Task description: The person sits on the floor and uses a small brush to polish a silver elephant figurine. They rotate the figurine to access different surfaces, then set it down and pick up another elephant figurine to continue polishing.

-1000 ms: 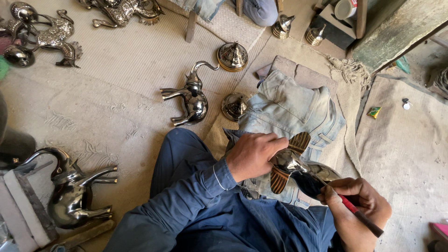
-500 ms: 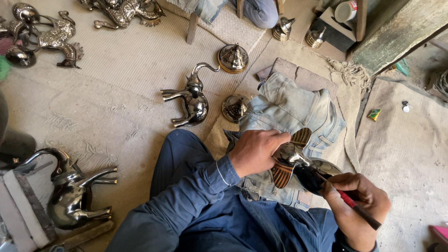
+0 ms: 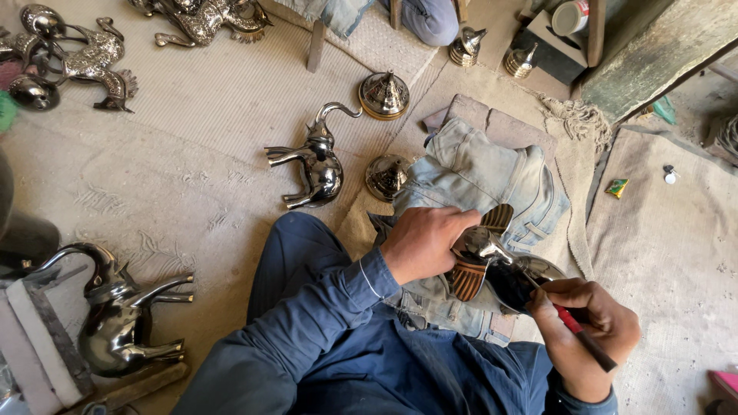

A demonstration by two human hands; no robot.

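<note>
My left hand (image 3: pixel 425 242) grips a shiny metal bird figure (image 3: pixel 480 253) with ribbed copper-coloured wings, holding it over folded denim cloth (image 3: pixel 477 173) on my lap. My right hand (image 3: pixel 588 330) is closed around a thin tool with a red handle (image 3: pixel 580 334), its tip resting against the bird's body. Both sleeves are dark blue.
A polished metal elephant (image 3: pixel 317 163) lies on the mat ahead, with two domed metal lids (image 3: pixel 383 94) beside it. Another elephant (image 3: pixel 115 315) stands at lower left. Ornate metal animal figures (image 3: pixel 84 58) sit at the top left. Small bell-shaped pieces (image 3: pixel 466 46) lie near another person's knee (image 3: pixel 427 15).
The bird figure and both hands have shifted only slightly; the tool tip stays on the figure.
</note>
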